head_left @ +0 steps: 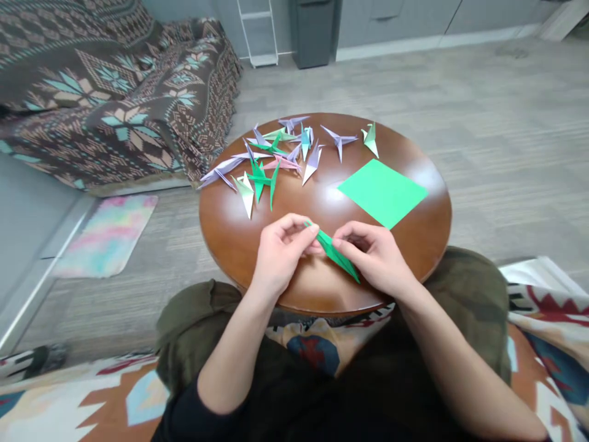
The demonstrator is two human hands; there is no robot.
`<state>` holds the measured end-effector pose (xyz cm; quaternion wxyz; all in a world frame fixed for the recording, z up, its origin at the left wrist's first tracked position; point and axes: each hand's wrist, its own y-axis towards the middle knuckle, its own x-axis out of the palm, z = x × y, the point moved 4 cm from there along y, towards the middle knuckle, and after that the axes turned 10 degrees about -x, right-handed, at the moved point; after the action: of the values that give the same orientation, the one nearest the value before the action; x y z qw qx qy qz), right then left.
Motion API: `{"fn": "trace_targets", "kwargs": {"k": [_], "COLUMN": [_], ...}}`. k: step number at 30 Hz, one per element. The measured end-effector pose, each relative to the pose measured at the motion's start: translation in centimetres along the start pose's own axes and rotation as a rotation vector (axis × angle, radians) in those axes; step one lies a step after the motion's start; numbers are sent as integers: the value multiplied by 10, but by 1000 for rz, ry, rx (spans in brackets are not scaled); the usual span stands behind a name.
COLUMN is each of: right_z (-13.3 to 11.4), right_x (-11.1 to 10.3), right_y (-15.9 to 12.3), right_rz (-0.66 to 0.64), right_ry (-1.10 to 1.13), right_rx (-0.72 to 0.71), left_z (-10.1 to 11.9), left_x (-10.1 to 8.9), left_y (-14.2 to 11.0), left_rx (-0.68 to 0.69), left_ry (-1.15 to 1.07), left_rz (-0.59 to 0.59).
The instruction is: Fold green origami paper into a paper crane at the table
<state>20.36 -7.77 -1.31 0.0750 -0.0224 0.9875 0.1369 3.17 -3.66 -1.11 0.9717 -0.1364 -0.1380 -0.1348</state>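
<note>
Between my two hands, over the near part of the round table, is a narrow folded piece of green paper [339, 258], slanting down to the right. My left hand [286, 248] pinches its upper left end between thumb and fingers. My right hand [372, 252] grips its upper right edge with thumb and forefinger. The lower tip of the folded paper sticks out free. Just beyond my right hand lies a flat green square sheet [384, 191]. Beyond my left hand, several folded paper cranes [260, 178] in green, purple, pink and pale colours lie in a loose pile.
The brown round table [221, 239] stands before my knees. A purple paper crane [339, 140] and a pale green one [370, 140] sit near its far edge. A patterned covered sofa [138, 116] is at the left; a dark grey bin [315, 34] stands by the far cabinets.
</note>
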Motion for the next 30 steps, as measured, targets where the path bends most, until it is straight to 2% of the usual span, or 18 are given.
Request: {"fn": "trace_targets", "kwargs": {"k": [5,8,10,11,15,16,19,23,30], "right_z": [-5,-3,-1,-1,-1,-2,-2,-3,-12], "right_x": [0,-1,-5,-7,-11,-10,-5,-5,-5], "right_y": [-4,-4,-3,-1,2,2,0,-3,-4], "right_rz": [-72,-85,-30,24,257,284,326,377,315], "right_ry": [-70,-69,-54,-46,-51,-61,-87,-152,-423], "right_rx": [-26,-8,-10,-21,-103,-122,-160,-198,-353], "left_z": [5,17,22,22,2,-3,-12,-16,-18], "left_x": [-7,-22,-29,-29,0,7,19,22,18], "left_y": [2,8,9,9,4,2,-3,-4,-2], "left_rx": [-36,67,144,151,-27,-49,-70,-75,-21], "left_ry": [166,155,96,84,189,183,124,104,91], "left_rz": [-55,71,180,193,-55,-70,-43,12,87]}}
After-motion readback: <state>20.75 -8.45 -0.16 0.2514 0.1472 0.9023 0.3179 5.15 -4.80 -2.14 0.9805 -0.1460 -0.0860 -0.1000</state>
